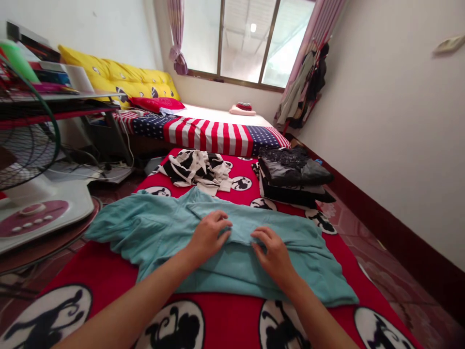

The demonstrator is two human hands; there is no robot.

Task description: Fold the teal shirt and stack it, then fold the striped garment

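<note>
A teal shirt (301, 242) lies lengthwise across the red blanket, partly folded, its wrinkled sleeve end spread to the left. Over its middle, my left hand (210, 232) has curled fingers, with thumb and fingertips at a folded edge of the cloth. Facing it, a short gap to the right, my right hand (272, 252) pinches the same edge between thumb and fingers. A strip of the teal fabric runs between the two hands. The cloth right at the fingertips is partly hidden.
Beyond the shirt are a crumpled black-and-white garment (198, 169) and a stack of dark folded clothes (294, 169), all on the red patterned blanket (228, 315). A fan (32, 208) stands at left. A bed (210, 135) is under the window; clothes (305, 82) hang at right.
</note>
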